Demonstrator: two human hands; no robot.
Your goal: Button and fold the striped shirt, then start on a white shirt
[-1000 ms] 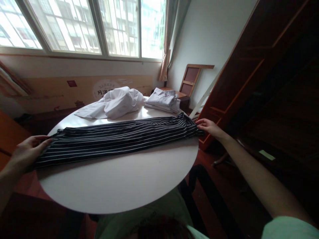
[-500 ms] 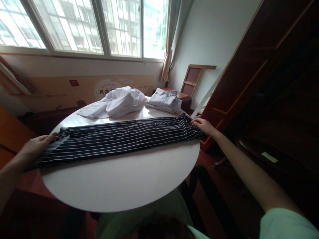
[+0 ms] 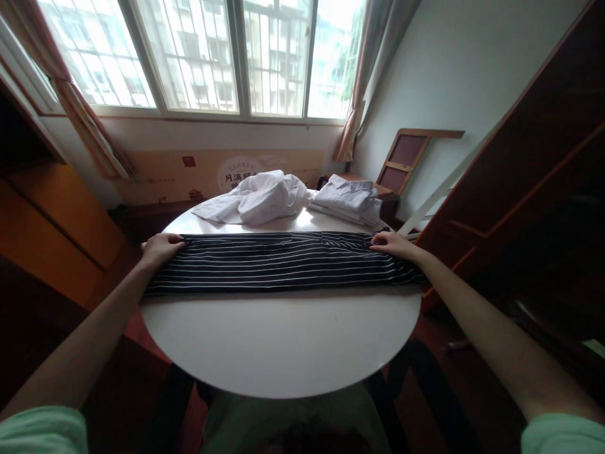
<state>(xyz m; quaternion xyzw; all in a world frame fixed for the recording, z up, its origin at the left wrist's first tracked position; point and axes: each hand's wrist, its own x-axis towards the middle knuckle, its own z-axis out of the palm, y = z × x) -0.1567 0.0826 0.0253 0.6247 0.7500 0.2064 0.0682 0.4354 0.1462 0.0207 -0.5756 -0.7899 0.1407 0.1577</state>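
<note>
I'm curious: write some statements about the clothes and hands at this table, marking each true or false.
1. The striped cloth lies across the white table. True.
2. The folded clothes sit right of the crumpled white cloth. True.
3. The right hand touches the folded clothes. False: the right hand touches the striped cloth.
4. The left hand is away from the striped cloth. False: the left hand touches it near its left end.

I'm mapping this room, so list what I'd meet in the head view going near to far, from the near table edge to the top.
Black striped cloth → crumpled white cloth → printed board → window
</note>
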